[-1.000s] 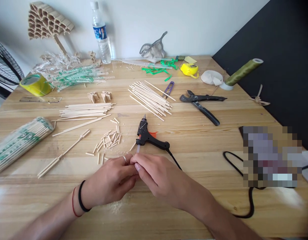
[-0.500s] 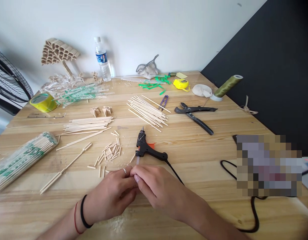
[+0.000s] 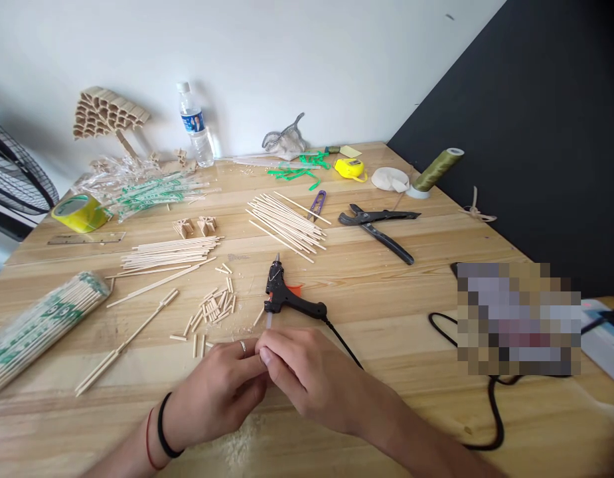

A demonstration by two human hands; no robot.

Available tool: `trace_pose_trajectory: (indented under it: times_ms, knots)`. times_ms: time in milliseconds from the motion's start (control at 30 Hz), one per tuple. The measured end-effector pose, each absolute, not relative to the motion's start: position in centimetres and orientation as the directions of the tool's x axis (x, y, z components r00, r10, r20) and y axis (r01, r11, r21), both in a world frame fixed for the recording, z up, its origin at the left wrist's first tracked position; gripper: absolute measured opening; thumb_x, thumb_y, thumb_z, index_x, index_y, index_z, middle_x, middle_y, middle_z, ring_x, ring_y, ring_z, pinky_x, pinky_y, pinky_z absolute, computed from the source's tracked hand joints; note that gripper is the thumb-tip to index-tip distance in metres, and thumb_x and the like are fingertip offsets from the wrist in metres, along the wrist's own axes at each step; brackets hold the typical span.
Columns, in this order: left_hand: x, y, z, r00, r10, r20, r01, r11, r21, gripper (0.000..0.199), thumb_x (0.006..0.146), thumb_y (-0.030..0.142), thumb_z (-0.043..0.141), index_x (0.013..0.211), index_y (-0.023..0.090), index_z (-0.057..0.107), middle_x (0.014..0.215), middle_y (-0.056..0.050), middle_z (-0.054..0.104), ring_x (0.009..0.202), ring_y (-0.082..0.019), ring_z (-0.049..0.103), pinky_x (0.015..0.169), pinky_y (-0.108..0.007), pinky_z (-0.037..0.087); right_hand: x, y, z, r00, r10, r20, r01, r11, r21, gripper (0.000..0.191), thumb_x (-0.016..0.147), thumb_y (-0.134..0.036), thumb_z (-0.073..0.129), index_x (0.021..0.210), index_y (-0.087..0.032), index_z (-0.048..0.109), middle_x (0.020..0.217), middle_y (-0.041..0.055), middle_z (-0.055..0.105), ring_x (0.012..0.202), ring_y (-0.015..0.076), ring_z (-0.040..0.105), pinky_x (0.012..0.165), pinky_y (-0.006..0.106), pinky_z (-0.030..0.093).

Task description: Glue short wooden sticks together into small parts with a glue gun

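Note:
My left hand (image 3: 227,382) and my right hand (image 3: 307,375) meet at the fingertips low in the view, fingers bent and pressed together. What they pinch, if anything, is hidden behind the fingers. Just beyond them a black hot glue gun (image 3: 291,299) lies on its side, with a clear glue stick (image 3: 269,321) poking out of its back toward my hands. Left of the gun is a loose pile of short cut wooden stick pieces (image 3: 216,304). A long thin stick assembly (image 3: 132,338) with thicker ends lies farther left. Pale sawdust (image 3: 237,445) is scattered below my hands.
Wooden sticks (image 3: 287,226) lie fanned mid-table, beside purple snips (image 3: 317,204) and black pliers (image 3: 379,229). More sticks (image 3: 170,253), a bagged bundle (image 3: 48,325) and yellow tape (image 3: 80,212) are left. A bottle (image 3: 194,126) stands behind. A black cable (image 3: 496,411) curls at right.
The view has shifted slightly, so the table's things sit a little farther left in it. My hands keep nearly the same pressed-together pose; nothing on the table has visibly been moved.

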State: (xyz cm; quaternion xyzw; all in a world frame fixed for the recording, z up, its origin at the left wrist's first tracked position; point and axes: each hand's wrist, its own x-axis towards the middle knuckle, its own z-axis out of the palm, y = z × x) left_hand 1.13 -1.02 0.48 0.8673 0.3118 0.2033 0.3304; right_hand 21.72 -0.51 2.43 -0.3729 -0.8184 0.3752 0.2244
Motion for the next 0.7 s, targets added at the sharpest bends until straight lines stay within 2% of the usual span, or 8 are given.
trace_pose_trajectory:
  times_ms: [233, 300, 400, 433, 533, 700]
  knots:
    - [0.8, -0.9, 0.5, 0.697, 0.680, 0.229, 0.387, -0.625, 0.678, 0.025, 0.099, 0.006, 0.046, 0.098, 0.019, 0.067, 0.079, -0.005, 0.066, 0.069, -0.015, 0.060, 0.063, -0.025, 0.045, 21.9, -0.1, 2.6, -0.569, 0.808, 0.154, 0.380, 0.424, -0.822, 0.029, 0.106, -0.024, 0.046, 0.078, -0.022, 0.050, 0.070, -0.0020, 0.057, 0.062, 0.0143, 0.052, 0.061, 0.029, 0.038]
    - [0.6, -0.8, 0.7, 0.644, 0.715, 0.273, 0.421, -0.629, 0.654, 0.027, 0.100, 0.006, 0.046, 0.109, 0.019, 0.068, 0.075, -0.002, 0.063, 0.064, -0.014, 0.057, 0.060, -0.024, 0.043, 22.3, 0.5, 2.5, -0.475, 0.851, 0.225, 0.399, 0.436, -0.807, 0.026, 0.105, -0.022, 0.046, 0.080, -0.022, 0.051, 0.075, -0.0002, 0.058, 0.068, 0.0159, 0.055, 0.066, 0.029, 0.042]
    - [0.1, -0.3, 0.8, 0.493, 0.802, 0.336, 0.508, -0.579, 0.637, 0.029, 0.100, 0.007, 0.049, 0.117, 0.020, 0.069, 0.078, -0.001, 0.065, 0.065, -0.013, 0.059, 0.062, -0.023, 0.045, 23.2, 1.6, 1.9, -0.301, 0.905, 0.300, 0.532, 0.421, -0.735, 0.013, 0.102, -0.017, 0.049, 0.093, -0.020, 0.058, 0.093, 0.0067, 0.063, 0.093, 0.0230, 0.059, 0.085, 0.037, 0.049]
    - [-0.2, -0.1, 0.9, 0.441, 0.831, 0.339, 0.539, -0.547, 0.640, 0.027, 0.100, 0.008, 0.050, 0.114, 0.020, 0.070, 0.080, -0.001, 0.066, 0.067, -0.013, 0.061, 0.064, -0.023, 0.046, 23.5, 2.0, 1.5, -0.286, 0.915, 0.283, 0.585, 0.401, -0.705, 0.007, 0.100, -0.017, 0.053, 0.100, -0.020, 0.059, 0.101, 0.0092, 0.064, 0.101, 0.0261, 0.059, 0.091, 0.042, 0.050]
    - [-0.8, 0.6, 0.7, 0.331, 0.885, 0.327, 0.595, -0.464, 0.656, 0.020, 0.101, 0.013, 0.053, 0.107, 0.018, 0.071, 0.081, -0.002, 0.066, 0.072, -0.014, 0.062, 0.066, -0.024, 0.048, 24.3, 2.8, 0.4, -0.277, 0.945, 0.176, 0.723, 0.326, -0.610, 0.025, 0.094, -0.019, 0.063, 0.119, -0.019, 0.059, 0.118, 0.0132, 0.061, 0.115, 0.0320, 0.056, 0.101, 0.052, 0.048]
    - [-1.1, 1.2, 0.2, 0.277, 0.901, 0.333, 0.596, -0.433, 0.676, 0.019, 0.102, 0.016, 0.051, 0.102, 0.018, 0.070, 0.080, -0.002, 0.064, 0.073, -0.015, 0.060, 0.066, -0.025, 0.047, 24.3, 3.3, -0.6, -0.261, 0.965, 0.026, 0.810, 0.234, -0.538, 0.035, 0.091, -0.012, 0.063, 0.125, -0.018, 0.062, 0.123, 0.0150, 0.063, 0.117, 0.0337, 0.060, 0.102, 0.052, 0.046]
